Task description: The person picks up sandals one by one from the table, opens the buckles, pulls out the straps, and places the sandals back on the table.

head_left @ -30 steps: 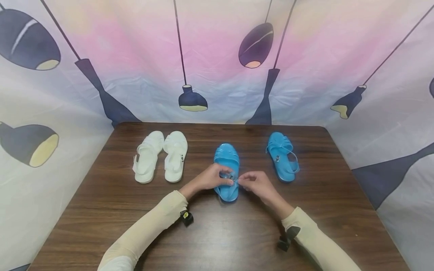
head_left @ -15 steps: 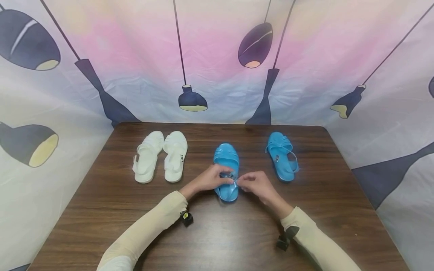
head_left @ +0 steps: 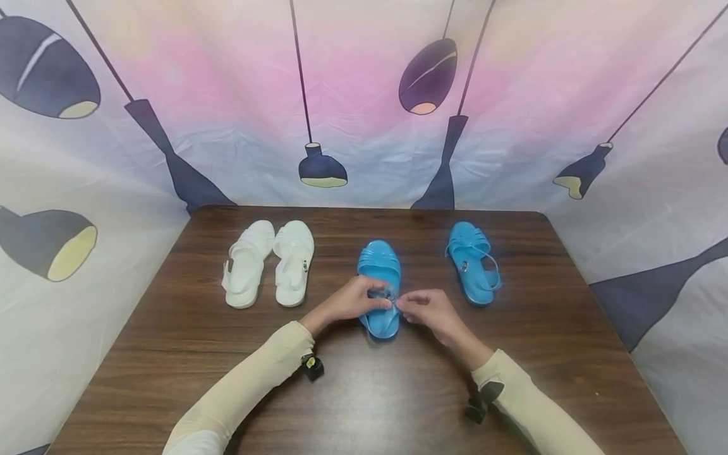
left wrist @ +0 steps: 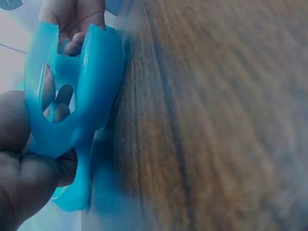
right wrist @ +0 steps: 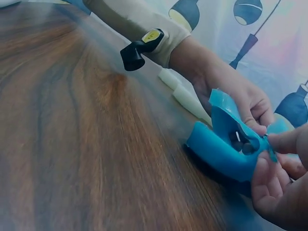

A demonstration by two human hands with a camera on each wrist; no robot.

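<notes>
A blue jelly sandal (head_left: 379,256) lies toe-away at the middle of the table, filling much of the left wrist view too. My left hand (head_left: 352,298) reaches over it from the left and holds its side strap near the small metal buckle (head_left: 389,294). From the right side, my right hand (head_left: 429,311) pinches the thin strap end (right wrist: 273,154) between thumb and fingertips, right at the buckle. In the right wrist view both hands meet at this spot, and the fingers partly hide the buckle.
A second blue sandal (head_left: 474,272) lies to the right. Two white sandals (head_left: 246,268) stand side by side at the left. The brown wooden table (head_left: 364,392) ends at a fabric backdrop (head_left: 244,82) printed with lamps.
My right hand has shifted very slightly left, still pinching the strap end. The left hand and all the sandals have stayed in place.
</notes>
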